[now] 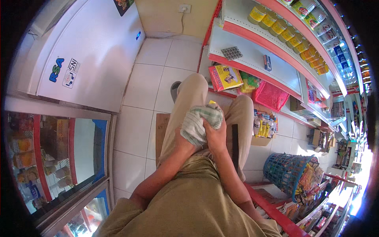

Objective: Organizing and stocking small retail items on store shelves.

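Observation:
A bunched white cloth with green stripes [202,121] is held between both hands, above my lap. My right hand [216,136] grips its right side, the thumb lying across the front. Most of my left hand [186,139] is covered by the cloth; it closes on the lower left part of the bundle. Just beyond the cloth's far edge a small yellow patch [212,102] shows. Whether the cloth is wrapped round something cannot be made out.
Ahead right, a red-edged shelf [252,70] carries jars with yellow labels [279,31] and an egg tray [231,53]. A pink basket [270,96] sits low. Right of me lies a full blue basket [281,172]; at left stand a white freezer [92,59] and a glass cabinet [59,158].

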The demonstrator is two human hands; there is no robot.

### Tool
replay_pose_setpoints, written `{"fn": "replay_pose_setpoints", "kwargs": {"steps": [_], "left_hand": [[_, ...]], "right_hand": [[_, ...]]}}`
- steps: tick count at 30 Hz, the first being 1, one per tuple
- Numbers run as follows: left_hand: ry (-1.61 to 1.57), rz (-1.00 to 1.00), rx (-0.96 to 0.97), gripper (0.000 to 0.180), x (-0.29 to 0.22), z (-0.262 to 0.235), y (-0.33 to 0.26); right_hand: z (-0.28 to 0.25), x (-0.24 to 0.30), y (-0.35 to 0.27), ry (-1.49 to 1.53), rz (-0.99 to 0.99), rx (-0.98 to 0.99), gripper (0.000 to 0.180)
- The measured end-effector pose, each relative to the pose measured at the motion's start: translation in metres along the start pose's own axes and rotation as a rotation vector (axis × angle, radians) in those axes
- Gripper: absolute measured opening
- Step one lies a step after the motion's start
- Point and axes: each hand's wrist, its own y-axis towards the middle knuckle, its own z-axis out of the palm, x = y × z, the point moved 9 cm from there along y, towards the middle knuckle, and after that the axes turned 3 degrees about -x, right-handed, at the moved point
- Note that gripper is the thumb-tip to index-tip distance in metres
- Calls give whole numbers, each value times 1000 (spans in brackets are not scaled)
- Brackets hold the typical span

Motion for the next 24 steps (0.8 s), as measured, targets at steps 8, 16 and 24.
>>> {"fn": "replay_pose_setpoints", "kwargs": {"steps": [8,16,24], "left_hand": [[-21,-339,274,24,16,13,-35],[-142,-528,263,20,29,-8,-40],[275,-531,459,24,6,-14,-28]], "right_hand": [[-6,-80,28,637,406,233,36],[-12,-20,22,41,471,423,32],[-13,30,27,-465,-40,480,48]]}}
